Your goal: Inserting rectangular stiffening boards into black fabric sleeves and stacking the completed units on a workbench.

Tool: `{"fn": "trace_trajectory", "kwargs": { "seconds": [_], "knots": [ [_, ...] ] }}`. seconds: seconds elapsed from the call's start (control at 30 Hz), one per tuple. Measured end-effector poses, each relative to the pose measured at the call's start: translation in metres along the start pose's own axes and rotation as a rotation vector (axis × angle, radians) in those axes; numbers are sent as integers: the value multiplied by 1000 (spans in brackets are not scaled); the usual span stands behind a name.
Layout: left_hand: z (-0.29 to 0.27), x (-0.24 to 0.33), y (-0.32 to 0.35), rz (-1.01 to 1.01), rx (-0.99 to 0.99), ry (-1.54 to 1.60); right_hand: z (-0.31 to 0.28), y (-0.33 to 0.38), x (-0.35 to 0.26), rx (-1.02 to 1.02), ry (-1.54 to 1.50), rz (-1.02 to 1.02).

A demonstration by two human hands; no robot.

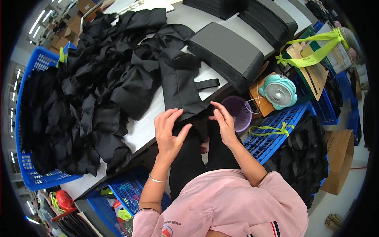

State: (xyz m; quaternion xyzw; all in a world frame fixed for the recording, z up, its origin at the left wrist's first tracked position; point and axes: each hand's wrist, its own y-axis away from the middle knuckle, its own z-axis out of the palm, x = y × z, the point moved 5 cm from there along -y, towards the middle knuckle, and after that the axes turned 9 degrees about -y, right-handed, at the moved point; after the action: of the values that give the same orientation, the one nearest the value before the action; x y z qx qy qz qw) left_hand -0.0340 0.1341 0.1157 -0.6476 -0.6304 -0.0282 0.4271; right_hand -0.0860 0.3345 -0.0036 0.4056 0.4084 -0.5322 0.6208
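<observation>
A black fabric piece [179,85] with a sewn seam and a short strap [207,83] lies over the table's front edge, its near end hanging toward my lap. My left hand [169,132] is at this end's left corner; its fingertips rest on the cloth, with the thumb spread well away. At the right corner, my right hand [224,124] has its bent fingers around the raised cloth edge. Part of that grip is hidden. A large heap of similar black fabric pieces [98,67] spreads over the table to the left.
Stacks of flat black pieces [225,49] stand at the table's back right. A blue crate [25,130] borders the heap. Right of my knees are a purple basket [241,114], a teal fan [278,91], a filled blue crate [258,146] and a cardboard box [339,158].
</observation>
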Motion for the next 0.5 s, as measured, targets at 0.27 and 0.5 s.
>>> {"fn": "trace_trajectory", "kwargs": {
  "seconds": [0.27,0.5],
  "knots": [
    [35,-51,-12,-262,-44,106,22,-22,-16,-290,-59,126],
    [64,-53,-9,-340,-133,194,45,-21,-33,80,562,-229]
  ]
}}
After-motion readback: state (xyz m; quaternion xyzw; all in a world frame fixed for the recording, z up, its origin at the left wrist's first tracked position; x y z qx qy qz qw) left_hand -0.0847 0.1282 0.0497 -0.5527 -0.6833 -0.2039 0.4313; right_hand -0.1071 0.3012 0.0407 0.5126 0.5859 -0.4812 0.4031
